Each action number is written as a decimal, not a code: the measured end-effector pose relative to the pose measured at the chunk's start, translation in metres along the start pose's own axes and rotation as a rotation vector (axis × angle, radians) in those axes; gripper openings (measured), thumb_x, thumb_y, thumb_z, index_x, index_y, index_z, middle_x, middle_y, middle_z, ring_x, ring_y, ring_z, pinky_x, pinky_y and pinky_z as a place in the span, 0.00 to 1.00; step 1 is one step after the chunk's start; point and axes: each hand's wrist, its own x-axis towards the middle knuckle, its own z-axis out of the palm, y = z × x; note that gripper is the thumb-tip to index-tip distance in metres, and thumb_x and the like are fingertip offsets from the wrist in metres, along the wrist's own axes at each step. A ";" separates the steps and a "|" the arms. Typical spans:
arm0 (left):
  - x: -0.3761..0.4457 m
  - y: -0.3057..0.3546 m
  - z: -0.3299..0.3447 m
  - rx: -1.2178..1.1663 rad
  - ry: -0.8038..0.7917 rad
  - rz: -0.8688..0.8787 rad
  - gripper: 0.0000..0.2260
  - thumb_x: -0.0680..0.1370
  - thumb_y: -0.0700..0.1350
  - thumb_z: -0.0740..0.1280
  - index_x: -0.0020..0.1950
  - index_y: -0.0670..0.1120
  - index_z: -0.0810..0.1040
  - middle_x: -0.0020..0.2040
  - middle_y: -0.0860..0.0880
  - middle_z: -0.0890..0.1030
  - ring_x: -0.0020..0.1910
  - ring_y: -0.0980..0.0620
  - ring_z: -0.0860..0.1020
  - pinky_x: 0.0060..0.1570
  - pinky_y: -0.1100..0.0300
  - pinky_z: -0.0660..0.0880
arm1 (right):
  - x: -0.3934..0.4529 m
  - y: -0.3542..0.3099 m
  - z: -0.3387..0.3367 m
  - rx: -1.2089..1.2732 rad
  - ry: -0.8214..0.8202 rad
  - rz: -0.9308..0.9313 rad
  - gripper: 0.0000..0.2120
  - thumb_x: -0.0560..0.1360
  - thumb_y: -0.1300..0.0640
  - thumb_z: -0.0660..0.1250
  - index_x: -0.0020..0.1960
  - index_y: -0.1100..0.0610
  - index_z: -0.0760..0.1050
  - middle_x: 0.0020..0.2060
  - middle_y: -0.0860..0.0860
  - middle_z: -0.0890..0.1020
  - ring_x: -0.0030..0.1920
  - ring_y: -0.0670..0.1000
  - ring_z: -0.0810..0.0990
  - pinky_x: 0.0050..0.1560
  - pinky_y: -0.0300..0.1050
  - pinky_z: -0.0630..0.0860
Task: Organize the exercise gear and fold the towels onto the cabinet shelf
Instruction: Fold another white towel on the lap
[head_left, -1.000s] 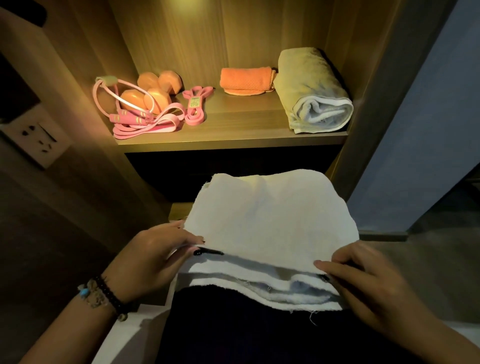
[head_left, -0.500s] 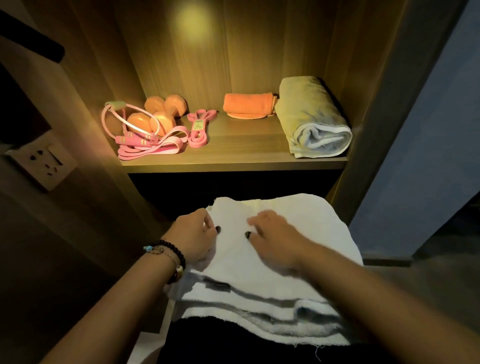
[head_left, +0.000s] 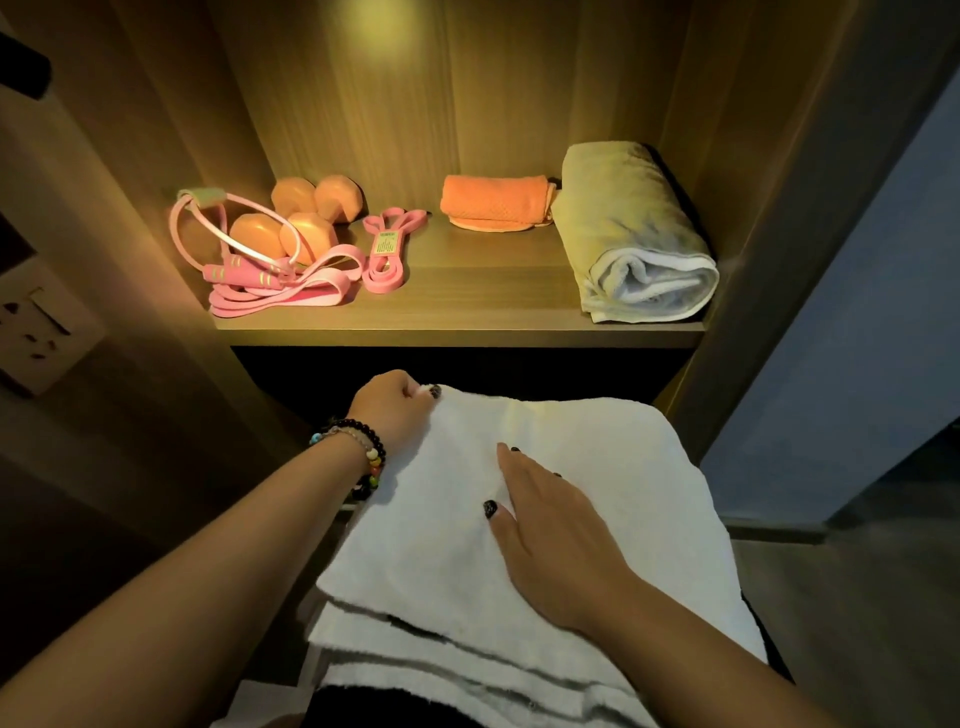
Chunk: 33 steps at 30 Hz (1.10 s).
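- Towel (head_left: 597, 467), white, folded in layers, lies low in front of the cabinet, below the shelf (head_left: 457, 312); can't tell what it's resting on.
- Far left on shelf: pink jump rope (head_left: 228, 244) + pink bands (head_left: 291, 291) piled against orange dumbbells (head_left: 296, 218).
- Left hand (head_left: 389, 410), beaded bracelets on wrist, fingers curled, pinching the towel's far left corner.
- Mid shelf: small orange towel (head_left: 493, 200), folded.
- Right hand (head_left: 550, 525) flat on top of towel, fingers straight, pressing.
- Right end of shelf: rolled towel (head_left: 634, 234) touching the orange one.
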 end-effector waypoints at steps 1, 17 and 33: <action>0.001 -0.006 0.000 -0.011 0.048 -0.017 0.13 0.80 0.51 0.63 0.39 0.45 0.70 0.35 0.48 0.73 0.33 0.52 0.71 0.31 0.60 0.64 | -0.001 0.001 0.000 0.001 -0.004 0.003 0.29 0.83 0.44 0.45 0.78 0.50 0.38 0.78 0.46 0.45 0.77 0.46 0.46 0.76 0.42 0.42; 0.004 -0.019 0.003 -0.342 -0.134 -0.260 0.06 0.78 0.40 0.63 0.41 0.41 0.73 0.39 0.43 0.71 0.37 0.47 0.71 0.39 0.57 0.68 | 0.000 -0.003 0.004 -0.053 -0.060 -0.011 0.45 0.65 0.34 0.26 0.79 0.50 0.41 0.79 0.48 0.45 0.78 0.47 0.43 0.77 0.46 0.41; -0.041 -0.052 0.029 -0.317 -0.295 -0.321 0.45 0.60 0.74 0.69 0.62 0.40 0.76 0.39 0.47 0.75 0.38 0.50 0.73 0.41 0.57 0.67 | -0.007 0.038 -0.027 -0.325 0.020 0.434 0.34 0.78 0.33 0.40 0.78 0.47 0.40 0.77 0.55 0.37 0.76 0.62 0.34 0.74 0.64 0.38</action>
